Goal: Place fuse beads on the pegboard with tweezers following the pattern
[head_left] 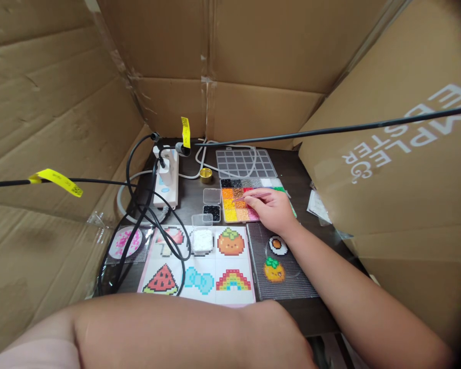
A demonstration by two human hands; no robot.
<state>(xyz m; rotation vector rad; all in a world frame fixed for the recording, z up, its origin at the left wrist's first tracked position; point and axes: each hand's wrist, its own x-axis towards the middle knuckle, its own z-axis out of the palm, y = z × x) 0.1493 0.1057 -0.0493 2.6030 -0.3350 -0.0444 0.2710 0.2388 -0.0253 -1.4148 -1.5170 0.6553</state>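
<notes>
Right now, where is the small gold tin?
In the head view, the gold tin stands left of the open clear lid, just right of the white power strip.

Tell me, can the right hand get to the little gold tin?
Probably yes: only the low bead box lies between the right hand and the gold tin. It holds a thin pink tool, though, and might need free fingers.

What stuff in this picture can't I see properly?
All in the head view:
- Left hand: out of sight; only the left arm shows, along the bottom.
- Tip of the thin tool in the right hand: too small to tell what it's holding, if anything.
- Picture under the white bead box: mostly covered by the box.
- Words on the cardboard: cut off at the right.
</notes>
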